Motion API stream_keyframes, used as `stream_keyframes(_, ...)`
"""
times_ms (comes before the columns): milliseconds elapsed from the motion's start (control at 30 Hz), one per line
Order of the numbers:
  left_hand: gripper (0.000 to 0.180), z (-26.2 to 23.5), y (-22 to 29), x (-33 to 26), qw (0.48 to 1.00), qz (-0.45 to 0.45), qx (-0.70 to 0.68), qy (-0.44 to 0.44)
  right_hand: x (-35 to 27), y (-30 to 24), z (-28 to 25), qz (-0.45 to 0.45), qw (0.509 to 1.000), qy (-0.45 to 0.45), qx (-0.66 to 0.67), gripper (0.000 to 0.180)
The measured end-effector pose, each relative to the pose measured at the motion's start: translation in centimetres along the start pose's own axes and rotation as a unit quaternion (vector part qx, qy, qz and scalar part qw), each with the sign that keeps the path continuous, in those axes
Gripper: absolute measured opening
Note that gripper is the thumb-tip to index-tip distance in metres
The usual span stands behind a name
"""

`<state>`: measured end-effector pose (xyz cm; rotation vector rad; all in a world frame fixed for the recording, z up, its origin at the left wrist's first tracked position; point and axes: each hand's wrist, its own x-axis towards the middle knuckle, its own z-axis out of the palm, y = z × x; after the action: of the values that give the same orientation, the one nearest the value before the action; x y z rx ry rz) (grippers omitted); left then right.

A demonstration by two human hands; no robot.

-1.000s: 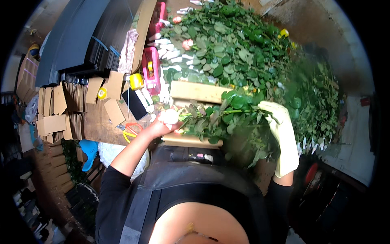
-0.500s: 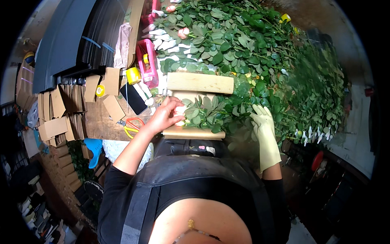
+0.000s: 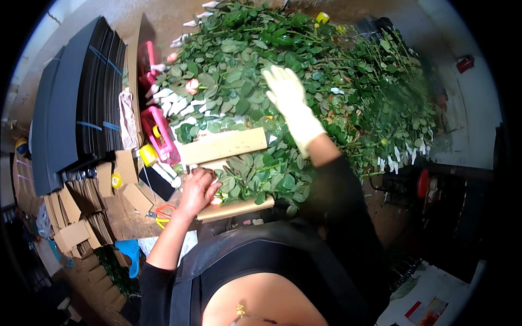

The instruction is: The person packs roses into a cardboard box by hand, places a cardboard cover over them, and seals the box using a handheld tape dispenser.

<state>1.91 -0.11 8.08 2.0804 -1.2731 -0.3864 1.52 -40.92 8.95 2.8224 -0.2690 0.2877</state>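
Note:
My bare left hand [image 3: 197, 191] curves its fingers over the heads of a small bunch of roses, at the bunch's left end. A pale bloom [image 3: 216, 200] shows just below the thumb; the other heads are hidden under the hand. The bunch's leafy stems [image 3: 266, 176] lie to the right, between an upper corrugated cardboard flap [image 3: 225, 146] and a lower rolled cardboard edge [image 3: 236, 208]. My right hand [image 3: 288, 98], in a pale yellow rubber glove, reaches over the large pile of roses [image 3: 234, 70], fingers stretched out and holding nothing. Pink blooms [image 3: 192, 86] and white-sleeved heads [image 3: 176, 103] line its left side.
Left of the bunch lie orange-and-yellow-handled cutters [image 3: 163, 215], a dark phone [image 3: 157, 183], a yellow tape roll [image 3: 147, 155] and a pink plastic basket [image 3: 157, 133]. Dark cardboard sheets [image 3: 81, 98] stand stacked at the far left, with brown cardboard pieces [image 3: 76, 212] below.
My right hand has moved from the stem end of the bunch up and left, over the large rose pile. The view has shifted; my left hand stays at the rose heads.

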Motion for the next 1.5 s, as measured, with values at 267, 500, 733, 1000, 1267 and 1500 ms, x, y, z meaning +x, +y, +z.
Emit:
stream_keyframes(267,0.027,1.0,0.7,-0.6,0.992,-0.078,-0.089,0.031,1.8,1.0,-6.6,-0.013,0.942,0.144,0.304,0.027)
stream_keyframes(500,0.045,5.8,-4.5,-3.1,0.99,-0.063,-0.108,0.067,-11.2,1.1,-14.8,-0.148,0.88,-0.005,0.451,0.035)
stream_keyframes(733,0.05,2.4,-1.6,-1.6,0.977,-0.084,-0.181,0.072,-17.5,-3.6,-9.8,-0.039,0.949,-0.048,0.309,0.018)
stream_keyframes(1000,0.056,1.9,-0.4,-1.7,0.972,-0.162,-0.167,0.029,-8.1,3.6,-13.3,-0.019,0.725,-0.527,0.443,0.047)
stream_keyframes(1267,0.048,2.0,-0.8,-1.9,0.962,-0.18,-0.207,0.009,17.2,2.7,-3.7,0.154,0.892,-0.314,0.285,0.045)
stream_keyframes(1500,0.051,1.7,-1.2,-2.2,0.968,-0.14,-0.21,-0.001,31.5,7.3,8.6,0.204,0.95,-0.22,0.08,0.046)
